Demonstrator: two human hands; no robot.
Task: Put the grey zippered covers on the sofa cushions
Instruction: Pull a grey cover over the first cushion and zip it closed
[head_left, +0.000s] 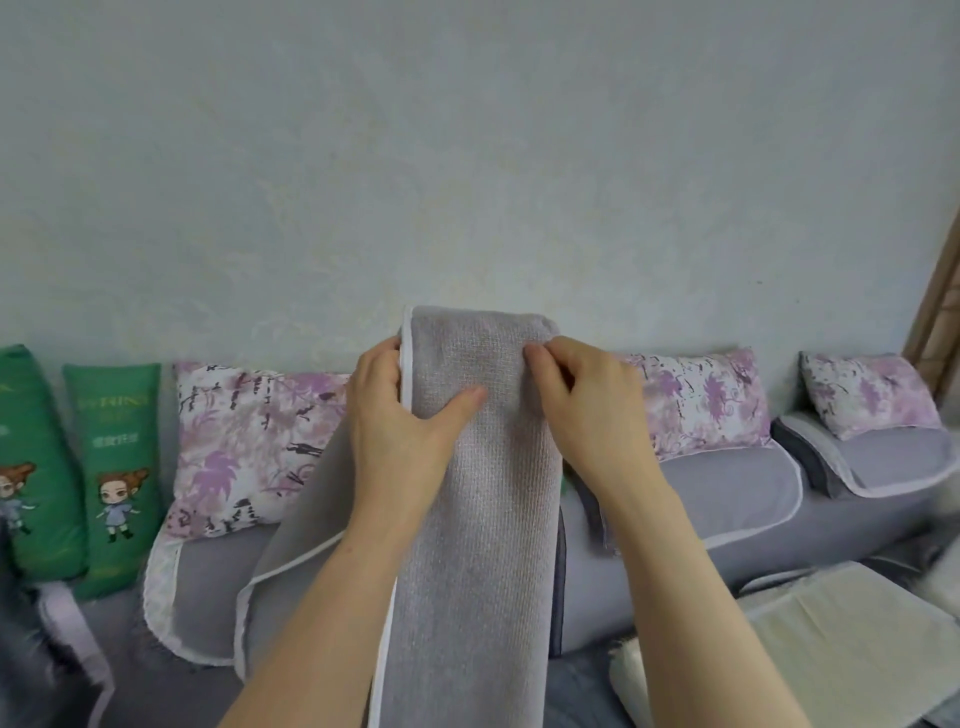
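green pillows (78, 467): far left, propped on the sofa (727, 525).
left hand (402, 421): I grip the cover (483, 519) by its white-piped edge, thumb across the front.
cover: upright before me (grey, ribbed).
right hand (587, 410): fingertips pinch its top right.

Your two bare forearms rise from the bottom of the view, side by side and angled slightly inward, with both hands lifted ahead of you. Your left hand (402, 421) grips the edge of the grey cover (478, 545), thumb laid flat across its front, fingers hidden behind. Your right hand (587, 410) curls its fingertips in, pinching the same cover near its top
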